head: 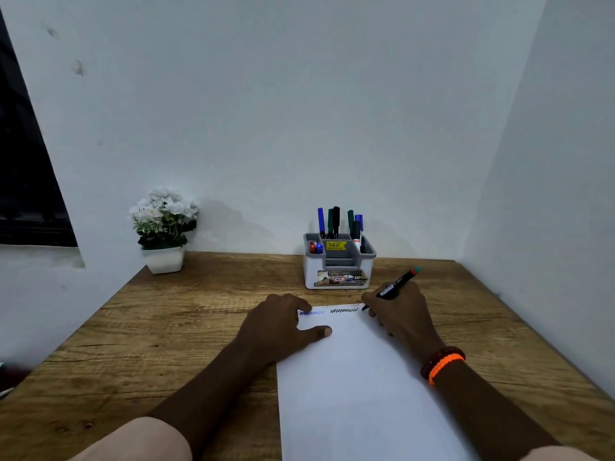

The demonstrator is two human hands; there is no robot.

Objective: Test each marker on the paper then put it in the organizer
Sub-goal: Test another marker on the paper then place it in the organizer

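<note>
Two scribbles already sit along the far edge of the paper (349,377): a blue one just beyond the left hand (283,322) and a black one running up to the tip of the marker (394,285) that the right hand (399,309) pinches in a writing grip. The left hand lies flat with fingers spread, pressing the paper's far left corner against the table (166,327), thumb stretched out toward the right hand. The two hands are apart, with the black scribble between them. The marker's tip touches, or nearly touches, the paper at the scribble's right end, and its long axis slants up and away to the right, its teal-ended tail pointing past the right hand toward the wall. The organizer (339,267) stands on the table just beyond the hands, slightly left of the right hand, with several markers upright in its back compartments and a red and a blue one in its left pocket. The test stroke looks about finished, so the coming move is likely a short reach forward and a little left by the right hand, the nearer of the two, swinging the marker upright to drop it in. No loose cap can be seen.
</note>
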